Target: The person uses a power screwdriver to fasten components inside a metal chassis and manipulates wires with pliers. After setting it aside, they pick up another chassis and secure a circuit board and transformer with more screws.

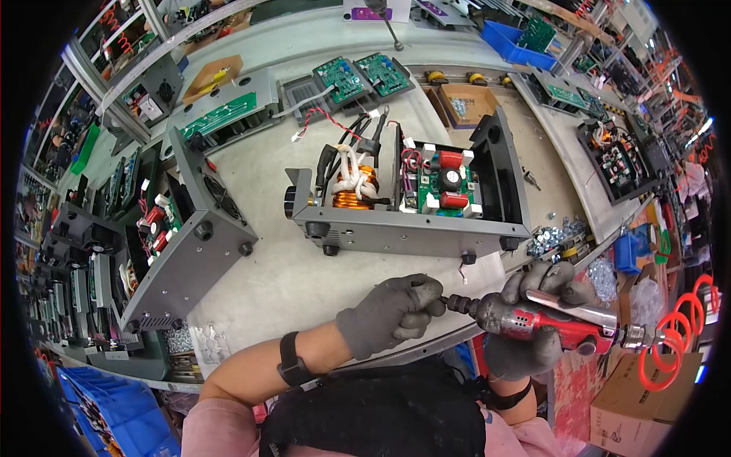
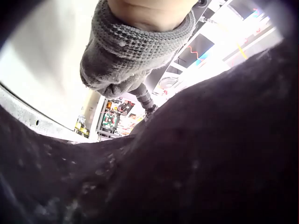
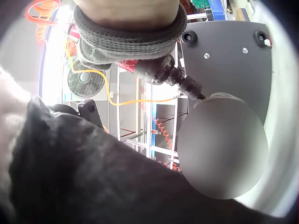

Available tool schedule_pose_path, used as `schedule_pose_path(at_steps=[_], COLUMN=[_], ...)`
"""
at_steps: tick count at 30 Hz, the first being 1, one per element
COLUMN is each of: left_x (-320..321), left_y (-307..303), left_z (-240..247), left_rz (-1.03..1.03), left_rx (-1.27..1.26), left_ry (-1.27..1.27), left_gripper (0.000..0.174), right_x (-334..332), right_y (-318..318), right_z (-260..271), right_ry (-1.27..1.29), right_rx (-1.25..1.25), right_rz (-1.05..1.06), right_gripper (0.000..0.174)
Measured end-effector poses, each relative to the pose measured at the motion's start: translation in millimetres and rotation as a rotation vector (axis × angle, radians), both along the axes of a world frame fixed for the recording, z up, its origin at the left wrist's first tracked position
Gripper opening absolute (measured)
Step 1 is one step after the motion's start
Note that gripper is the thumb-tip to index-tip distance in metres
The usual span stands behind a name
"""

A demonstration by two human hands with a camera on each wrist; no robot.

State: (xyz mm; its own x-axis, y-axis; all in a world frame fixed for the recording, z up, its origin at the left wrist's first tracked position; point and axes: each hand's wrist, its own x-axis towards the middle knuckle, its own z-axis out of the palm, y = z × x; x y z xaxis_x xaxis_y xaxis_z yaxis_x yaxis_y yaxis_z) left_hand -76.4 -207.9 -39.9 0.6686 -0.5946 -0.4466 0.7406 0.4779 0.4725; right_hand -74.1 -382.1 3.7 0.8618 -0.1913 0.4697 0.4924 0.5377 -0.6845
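Note:
My right hand (image 1: pixel 533 324), in a grey glove, grips a red and black air screwdriver (image 1: pixel 518 318) with a silver lever along its body. Its black nose points left, toward my left hand (image 1: pixel 388 316), also gloved in grey. The left fingers are curled, and thumb and fingertips pinch the end of the driver bit (image 1: pixel 444 300); anything small between them is hidden. In the right wrist view the nose of the air screwdriver (image 3: pixel 163 70) shows beside a grey panel. Beyond both hands lies a grey metal chassis (image 1: pixel 411 232) with a copper coil (image 1: pixel 354 194) and a circuit board (image 1: pixel 449 183).
A second chassis (image 1: pixel 190 244) stands tilted at the left. Green circuit boards (image 1: pixel 339 80) lie at the back. Loose screws (image 1: pixel 552 238) are heaped at the right, near a cardboard tray (image 1: pixel 466 107). A red coiled hose (image 1: pixel 670 335) runs from the tool's rear. Below it sits a carton (image 1: pixel 643 404).

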Motion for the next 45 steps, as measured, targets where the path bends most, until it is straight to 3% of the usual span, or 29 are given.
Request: schedule_pose_path(at_steps=[4, 7, 9, 11, 13, 14, 15, 17, 18, 30, 37, 43, 44, 45], left_x=[1, 4, 3, 7, 7, 5, 7, 6, 6, 7, 6, 14, 13, 13], left_y=[-3, 10, -2, -5, -3, -3, -3, -2, -4, -12, -17, -23, -22, -23], left_z=[-10, -26, -37, -30, -32, -38, -37, -34, -35, -33, -42, -67, -70, -71], left_rz=[0.015, -0.262, -0.352, -0.348, -0.413, -0.288, -0.292, -0.215, -0.139, -0.165, -0.127, -0.157, -0.143, -0.134], left_rx=[-0.027, -0.076, 0.295, 0.262, 0.554, 0.618, 0.603, 0.812, 0.818, 0.86, 0.732, 0.708, 0.688, 0.698], left_ry=[0.015, -0.183, -0.871, -0.959, -1.113, -1.207, -1.22, -1.201, -1.245, -1.228, -1.295, -1.405, -1.444, -1.43], left_gripper=[0.025, 0.034, 0.037, 0.036, 0.033, 0.026, 0.026, 0.018, 0.016, 0.02, 0.018, 0.018, 0.017, 0.017], right_x=[-5, 0, 3, 3, 0, 1, 2, 1, 2, 1, 2, 0, -6, -13], right_y=[6, 1, -1, -16, -9, -10, -12, -16, -18, -17, -22, -22, -20, -16], right_z=[-4, -11, -18, -21, -14, -12, -10, -9, -10, -7, -1, -13, -17, -22], right_ry=[-0.068, -0.247, -0.189, -0.079, 0.082, 0.072, 0.074, 0.087, 0.054, 0.009, 0.065, -0.037, -0.032, 0.02], right_rx=[-0.106, -0.264, -0.202, -0.323, -0.232, -0.242, -0.19, -0.139, -0.115, -0.116, -0.174, -0.585, -0.584, -0.466], right_rz=[-0.09, -0.076, 0.108, 0.228, 0.126, 0.107, 0.112, 0.113, 0.136, 0.129, 0.248, 0.355, 0.371, 0.261], right_gripper=[0.04, 0.036, 0.036, 0.041, 0.043, 0.043, 0.043, 0.044, 0.046, 0.048, 0.049, 0.04, 0.04, 0.04])
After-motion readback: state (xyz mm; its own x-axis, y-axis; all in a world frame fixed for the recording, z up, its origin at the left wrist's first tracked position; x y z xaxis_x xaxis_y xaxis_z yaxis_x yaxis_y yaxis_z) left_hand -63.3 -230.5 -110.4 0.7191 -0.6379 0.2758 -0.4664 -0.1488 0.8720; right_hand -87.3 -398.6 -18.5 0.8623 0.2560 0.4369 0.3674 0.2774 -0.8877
